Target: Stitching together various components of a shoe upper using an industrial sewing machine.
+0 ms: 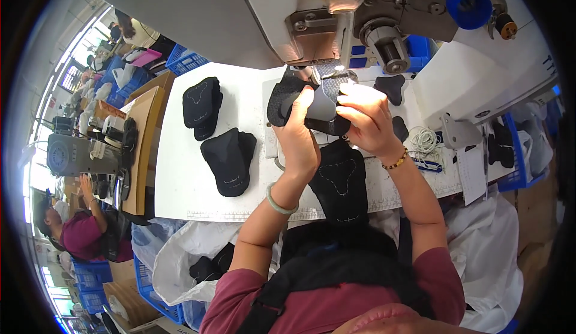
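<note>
- The left hand (pixel 298 136) grasped the near left part of a black padded piece (pixel 279 97), its thumb pressed on top.
- The right hand (pixel 369 117) pinched the same piece along its right side; neither hand was free.
- The piece sat between the hands, lifted over the table (pixel 177 172), just in front of the sewing machine's (pixel 255 19) needle area.
- It looked light and soft, its fuzzy black part likely yielding and grippy; the smooth grey panel (pixel 322 105) seemed stiffer, perhaps slicker. Nothing suggested fragility.
- Opposite edges seemed the best hold, thumbs above and fingers beneath.
- Below the hands lay a stitched black piece (pixel 342 178); well to the left lay two black stacks (pixel 202 103) (pixel 227 163).
</note>
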A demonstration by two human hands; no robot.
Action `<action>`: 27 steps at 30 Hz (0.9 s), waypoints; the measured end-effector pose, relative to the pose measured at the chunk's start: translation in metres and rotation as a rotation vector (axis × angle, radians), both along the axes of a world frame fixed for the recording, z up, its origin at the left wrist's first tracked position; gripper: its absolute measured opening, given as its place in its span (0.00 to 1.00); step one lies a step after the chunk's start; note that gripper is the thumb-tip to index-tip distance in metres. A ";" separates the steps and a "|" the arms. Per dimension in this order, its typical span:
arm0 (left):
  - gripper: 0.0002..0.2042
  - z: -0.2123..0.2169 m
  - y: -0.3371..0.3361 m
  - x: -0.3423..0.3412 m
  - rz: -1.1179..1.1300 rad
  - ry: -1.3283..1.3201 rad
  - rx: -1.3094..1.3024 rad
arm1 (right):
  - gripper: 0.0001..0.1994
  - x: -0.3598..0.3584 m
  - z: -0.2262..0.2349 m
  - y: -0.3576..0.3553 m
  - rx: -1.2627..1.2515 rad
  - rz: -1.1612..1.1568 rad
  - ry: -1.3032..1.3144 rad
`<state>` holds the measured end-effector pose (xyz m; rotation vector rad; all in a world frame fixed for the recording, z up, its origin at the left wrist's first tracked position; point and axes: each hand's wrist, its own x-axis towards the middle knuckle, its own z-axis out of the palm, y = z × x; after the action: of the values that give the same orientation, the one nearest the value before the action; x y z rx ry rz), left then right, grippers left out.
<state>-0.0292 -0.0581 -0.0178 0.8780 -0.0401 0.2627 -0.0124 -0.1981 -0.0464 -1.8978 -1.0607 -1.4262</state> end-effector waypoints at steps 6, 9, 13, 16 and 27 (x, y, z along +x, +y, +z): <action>0.05 0.006 -0.002 -0.010 0.160 -0.117 0.291 | 0.21 -0.002 0.010 -0.009 -0.040 0.033 0.079; 0.04 0.000 0.020 -0.024 0.251 -0.136 0.447 | 0.20 -0.005 0.015 -0.016 -0.092 0.016 0.092; 0.16 -0.022 0.072 -0.005 0.806 -0.974 0.906 | 0.19 -0.004 0.020 -0.013 -0.089 0.040 0.135; 0.23 0.003 0.066 -0.002 0.484 -0.986 1.508 | 0.19 -0.004 0.023 -0.016 -0.047 0.042 0.131; 0.38 -0.012 0.063 0.019 0.139 -0.881 1.167 | 0.14 -0.006 0.024 -0.012 -0.082 0.015 0.107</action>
<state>-0.0103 0.0050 -0.0294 1.8575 -1.0388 0.7783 -0.0182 -0.2098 -0.0219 -1.9965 -1.0949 -1.2752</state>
